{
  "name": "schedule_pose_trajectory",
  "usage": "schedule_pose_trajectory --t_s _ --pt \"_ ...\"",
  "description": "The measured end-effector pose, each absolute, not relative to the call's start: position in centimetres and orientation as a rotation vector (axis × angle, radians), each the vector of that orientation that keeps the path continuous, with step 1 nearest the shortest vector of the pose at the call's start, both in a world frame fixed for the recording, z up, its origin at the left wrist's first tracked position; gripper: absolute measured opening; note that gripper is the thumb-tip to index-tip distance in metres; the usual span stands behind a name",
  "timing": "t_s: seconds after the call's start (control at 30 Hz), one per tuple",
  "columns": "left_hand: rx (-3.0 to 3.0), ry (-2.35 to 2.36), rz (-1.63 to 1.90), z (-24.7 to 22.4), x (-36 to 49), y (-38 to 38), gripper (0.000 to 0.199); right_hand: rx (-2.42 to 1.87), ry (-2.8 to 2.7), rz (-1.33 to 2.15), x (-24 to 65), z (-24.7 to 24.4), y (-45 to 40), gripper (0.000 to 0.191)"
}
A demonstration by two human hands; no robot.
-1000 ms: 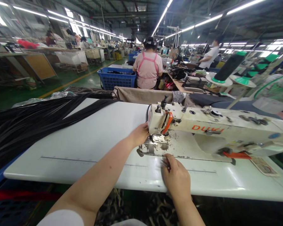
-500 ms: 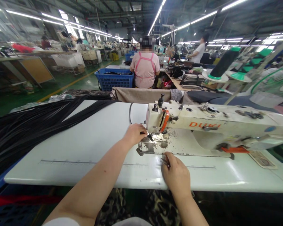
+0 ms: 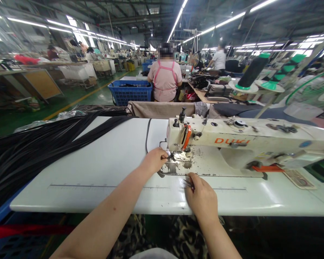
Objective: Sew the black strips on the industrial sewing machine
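My left hand (image 3: 156, 159) is closed in a pinch on a narrow black strip at the presser foot (image 3: 179, 156) of the sewing machine (image 3: 205, 135). Behind that hand, the black strip (image 3: 147, 135) curves away across the white tabletop. My right hand (image 3: 202, 196) rests near the front edge of the machine bed, its fingers closed around a small metal tool with thin pointed tips (image 3: 188, 183), likely tweezers. Most of this tool is hidden in the palm.
Long black strips (image 3: 70, 138) lie in a heap over the left side of the white table (image 3: 102, 176). Thread cones (image 3: 252, 72) stand behind the machine, near a green fan (image 3: 315, 90). Ahead, a person (image 3: 166, 77) sits beside a blue basket (image 3: 131, 91).
The black strip behind my left hand has shifted slightly, with its curve longer in view. My right hand stays nearly in place. A person in white far back has moved left.
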State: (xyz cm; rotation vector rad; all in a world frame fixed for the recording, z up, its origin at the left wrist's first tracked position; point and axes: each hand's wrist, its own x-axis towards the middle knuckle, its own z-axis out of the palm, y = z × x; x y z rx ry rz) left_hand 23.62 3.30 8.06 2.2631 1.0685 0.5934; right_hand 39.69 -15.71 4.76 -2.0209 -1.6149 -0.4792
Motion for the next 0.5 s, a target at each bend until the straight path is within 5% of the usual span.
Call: schedule_pose_trajectory --t_s 0.23,0.5 --pt "2.262 1.141 0.631 7.4 24.5 -0.6 0.002 -2.017 -1.606 -0.496 39.3 5.3 -15.7 0.034" --pt "2.27 1.202 0.472 8.3 25.6 -4.3 0.031 -1.97 -1.615 -0.477 39.4 5.1 -15.8 0.035"
